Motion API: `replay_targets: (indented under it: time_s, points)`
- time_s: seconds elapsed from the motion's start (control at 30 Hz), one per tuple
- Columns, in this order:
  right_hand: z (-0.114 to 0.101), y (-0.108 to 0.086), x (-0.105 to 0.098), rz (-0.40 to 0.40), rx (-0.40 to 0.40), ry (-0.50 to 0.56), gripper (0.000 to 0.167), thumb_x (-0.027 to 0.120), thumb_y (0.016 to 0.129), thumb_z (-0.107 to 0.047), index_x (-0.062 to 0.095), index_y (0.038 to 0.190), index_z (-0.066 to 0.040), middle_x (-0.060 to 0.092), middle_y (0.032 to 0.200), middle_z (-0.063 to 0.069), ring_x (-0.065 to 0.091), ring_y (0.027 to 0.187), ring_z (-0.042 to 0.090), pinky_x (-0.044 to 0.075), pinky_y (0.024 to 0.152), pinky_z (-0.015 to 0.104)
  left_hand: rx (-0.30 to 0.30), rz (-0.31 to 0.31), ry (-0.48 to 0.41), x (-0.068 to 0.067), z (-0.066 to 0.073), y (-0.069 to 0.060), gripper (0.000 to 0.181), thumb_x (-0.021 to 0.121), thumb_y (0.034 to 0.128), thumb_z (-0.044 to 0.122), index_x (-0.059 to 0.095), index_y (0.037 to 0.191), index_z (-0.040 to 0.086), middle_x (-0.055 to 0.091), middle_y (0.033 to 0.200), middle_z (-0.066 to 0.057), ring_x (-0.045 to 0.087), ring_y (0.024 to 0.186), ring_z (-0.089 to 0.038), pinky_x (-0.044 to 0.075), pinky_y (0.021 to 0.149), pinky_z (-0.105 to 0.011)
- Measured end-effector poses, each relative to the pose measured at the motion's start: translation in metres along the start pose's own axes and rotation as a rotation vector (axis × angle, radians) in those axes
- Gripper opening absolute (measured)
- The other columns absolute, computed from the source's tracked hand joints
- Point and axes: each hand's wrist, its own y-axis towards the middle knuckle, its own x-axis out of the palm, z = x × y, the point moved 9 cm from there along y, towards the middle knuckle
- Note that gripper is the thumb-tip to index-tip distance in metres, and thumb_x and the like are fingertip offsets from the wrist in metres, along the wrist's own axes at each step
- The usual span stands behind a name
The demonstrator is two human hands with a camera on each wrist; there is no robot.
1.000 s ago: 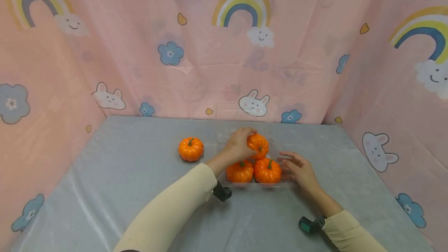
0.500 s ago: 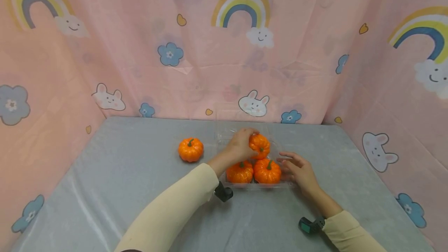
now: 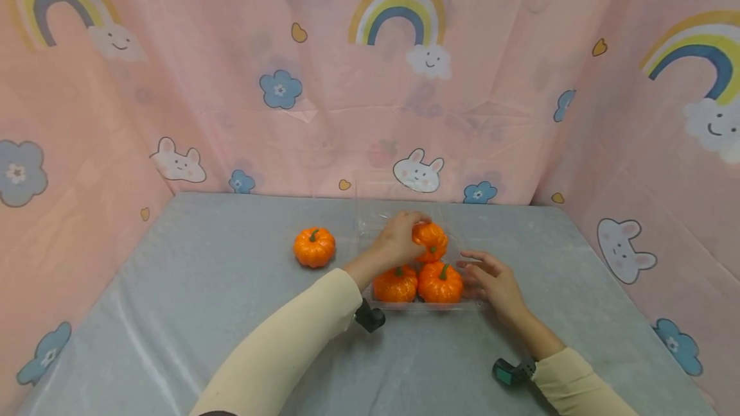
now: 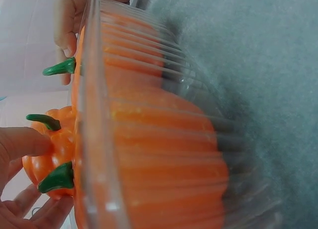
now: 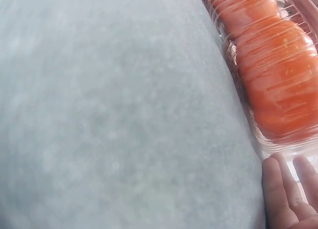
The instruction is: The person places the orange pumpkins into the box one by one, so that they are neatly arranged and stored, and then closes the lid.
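Observation:
In the head view, my left hand (image 3: 397, 239) grips a small orange pumpkin (image 3: 431, 241) over the back part of a clear plastic box (image 3: 424, 307). The left wrist view shows thumb and fingers around that pumpkin (image 4: 60, 152), its green stem toward the camera. Two more pumpkins sit side by side at the front of the box, a left one (image 3: 395, 285) and a right one (image 3: 441, 284). My right hand (image 3: 500, 284) is at the box's right side, fingers extended; in the right wrist view its fingers (image 5: 274, 182) lie close against the ribbed wall.
Another orange pumpkin (image 3: 315, 247) stands on the grey cloth-covered table (image 3: 231, 262), left of the box. The raised clear lid (image 3: 376, 207) is behind the box. A pink patterned curtain (image 3: 324, 127) encloses the back and sides.
My left hand has shifted slightly to the right with its pumpkin. The right hand and the other pumpkins show hardly any movement.

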Motion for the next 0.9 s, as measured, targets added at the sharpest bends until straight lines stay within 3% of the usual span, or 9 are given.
replay_targets:
  time_s: [0.3,0.6,0.9]
  points:
    - [-0.0011,-0.0008,0.0006,-0.003,-0.003,-0.001,0.045,0.052,0.1,-0.025,0.047,0.136,0.002,0.067,0.119,0.01,0.07,0.085,0.008,0.06,0.072,0.033,-0.015,0.013,0.007,-0.0005,-0.0025,0.0,0.053,0.074,0.0823,0.012,0.054,0.131,0.018,0.054,0.128,-0.005,0.053,0.113,-0.02,0.049,0.1,-0.035]
    - [0.0008,0.0001,0.0011,-0.01,-0.004,0.025,0.045,0.052,0.1,-0.024,0.046,0.136,0.002,0.07,0.108,-0.009,0.07,0.085,0.008,0.06,0.071,0.032,-0.01,0.025,0.087,0.0026,-0.0003,0.0011,0.052,0.076,0.0806,0.013,0.056,0.128,0.02,0.055,0.125,-0.004,0.054,0.111,-0.019,0.05,0.098,-0.035]
    - [-0.0025,-0.0012,0.0012,-0.015,-0.013,0.013,0.044,0.052,0.1,-0.023,0.047,0.135,0.002,0.07,0.108,-0.009,0.07,0.084,0.009,0.059,0.071,0.031,0.011,0.026,0.112,0.0041,0.0019,0.001,0.049,0.077,0.0795,0.013,0.057,0.124,0.021,0.055,0.117,-0.004,0.054,0.102,-0.018,0.052,0.093,-0.033]
